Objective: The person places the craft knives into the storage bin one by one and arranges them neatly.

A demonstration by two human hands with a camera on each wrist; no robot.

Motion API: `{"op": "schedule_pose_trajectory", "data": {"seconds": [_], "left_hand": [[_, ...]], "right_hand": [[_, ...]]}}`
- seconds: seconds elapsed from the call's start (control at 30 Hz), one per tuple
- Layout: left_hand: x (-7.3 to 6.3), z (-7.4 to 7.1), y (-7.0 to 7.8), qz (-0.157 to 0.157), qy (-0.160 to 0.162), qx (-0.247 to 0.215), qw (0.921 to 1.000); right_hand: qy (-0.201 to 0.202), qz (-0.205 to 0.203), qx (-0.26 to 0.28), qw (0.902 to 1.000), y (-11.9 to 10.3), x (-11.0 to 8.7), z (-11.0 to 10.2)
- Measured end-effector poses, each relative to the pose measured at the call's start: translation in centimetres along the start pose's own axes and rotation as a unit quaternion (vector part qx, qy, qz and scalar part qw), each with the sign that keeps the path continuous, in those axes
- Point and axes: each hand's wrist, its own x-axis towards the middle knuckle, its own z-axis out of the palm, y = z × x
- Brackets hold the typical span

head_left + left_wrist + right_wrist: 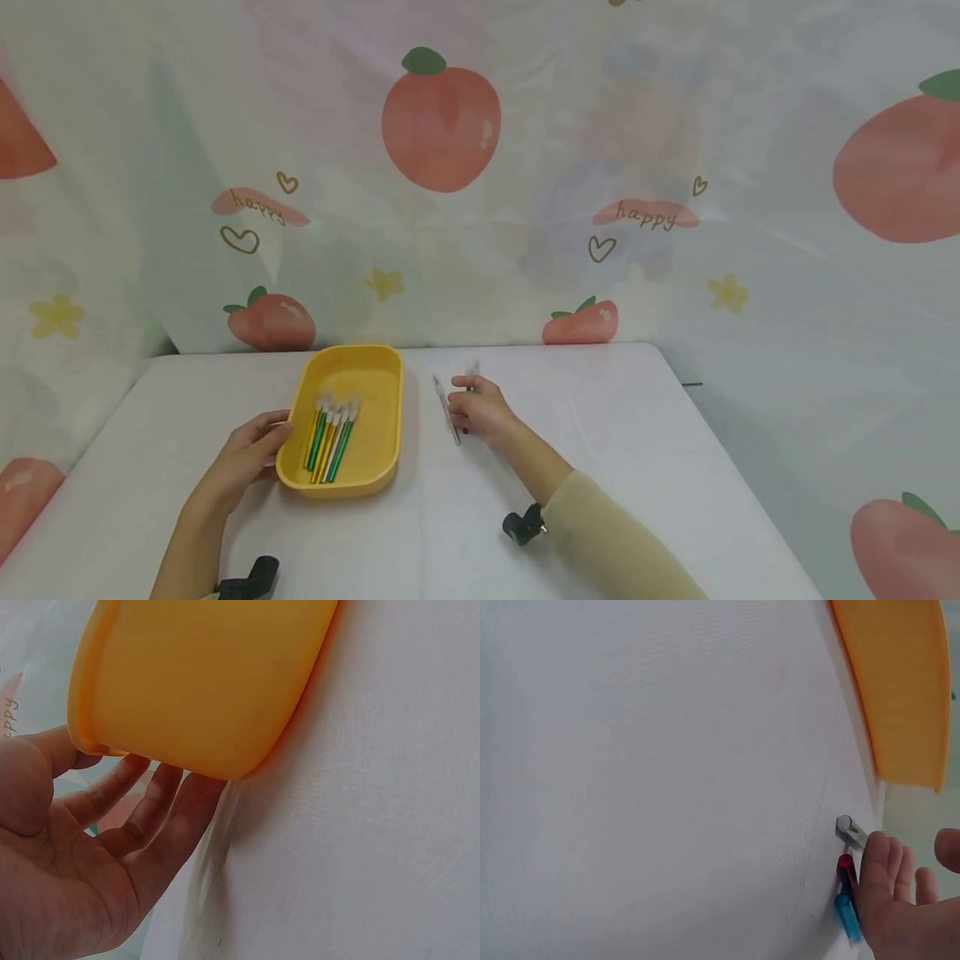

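Note:
A yellow tray (384, 433) stands left of centre, with several craft knives (330, 446) lying in it, their handles gold, green and silver and their tips pale. My left hand (243, 454) holds the tray's left side, thumb at the rim and fingers against the outer wall (195, 697). To the right of the tray, my right hand (482, 410) is low over loose craft knives, its fingers extended and the thumb apart. A silver craft knife (447, 412) lies by its fingertips. In the right wrist view, red (846, 862) and blue (847, 916) handle ends show beside the fingers.
A white cloth (360, 550) covers the table. Behind it hangs a pale curtain (480, 267) printed with peaches and flowers. Black wrist cameras (522, 525) sit on both forearms.

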Motion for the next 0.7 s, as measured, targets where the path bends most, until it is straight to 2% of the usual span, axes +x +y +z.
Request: {"op": "schedule_pose_trajectory", "data": {"seconds": [0.17, 0.27, 0.33, 0.47, 0.7], "left_hand": [[0.0, 0.0, 0.0, -0.004, 0.001, 0.001, 1.0000], [0.1, 0.0, 0.1, -0.002, 0.003, 0.004, 1.0000], [0.1, 0.0, 0.1, -0.003, 0.004, 0.006, 1.0000], [0.1, -0.1, 0.1, -0.007, 0.002, 0.005, 1.0000], [0.0, 0.0, 0.1, -0.004, 0.001, -0.003, 1.0000]], "right_hand": [[-0.002, -0.039, -0.086, 0.9956, 0.3, 0.4, 0.1], [0.012, -0.059, -0.164, 0.9846, 0.2, 0.6, 0.3], [0.023, -0.069, -0.230, 0.9705, 0.2, 0.7, 0.5], [0.036, -0.086, -0.338, 0.9364, -0.1, 0.9, 0.9], [0.052, -0.119, -0.432, 0.8925, -0.1, 1.5, 1.5]]}}
